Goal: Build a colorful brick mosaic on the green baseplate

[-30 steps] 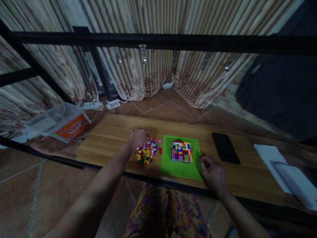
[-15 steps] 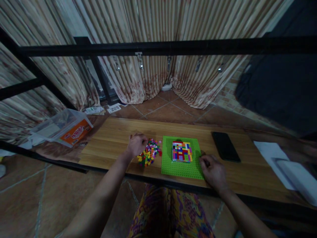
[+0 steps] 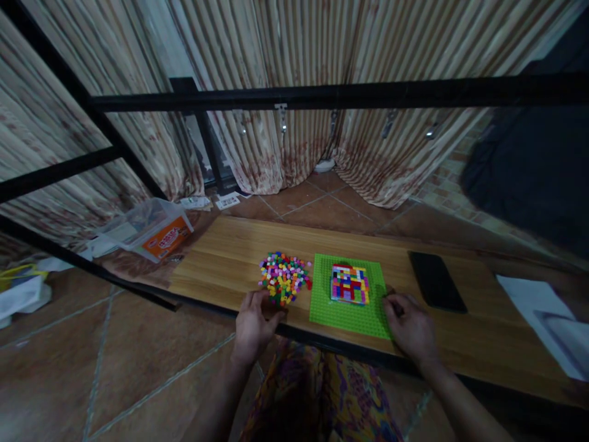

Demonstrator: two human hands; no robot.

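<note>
A green studded baseplate (image 3: pixel 324 313) lies on the wooden board, bearing a square block of stacked toy bricks (image 3: pixel 350 284) in many colours. Left of the plate is a loose pile of small toy bricks (image 3: pixel 284 277). My left hand (image 3: pixel 255 326) rests at the board's front edge, just below the pile, its thumb apart from the fingers and nothing seen between them. At the plate's right edge sits my right hand (image 3: pixel 411 325), fingers curled and pinched together. Whatever they hold, if anything, is hidden.
A dark phone (image 3: pixel 437 281) lies on the wooden board (image 3: pixel 221 264) right of my right hand, with white paper (image 3: pixel 534 307) further right. A clear plastic box (image 3: pixel 159 230) with an orange label stands on the left. A black metal rail (image 3: pixel 322 97) crosses beyond the board.
My left hand has drawn back from the pile toward the board's front edge, and its fingers have spread. My right hand stays by the plate's edge. The whole view has shifted slightly.
</note>
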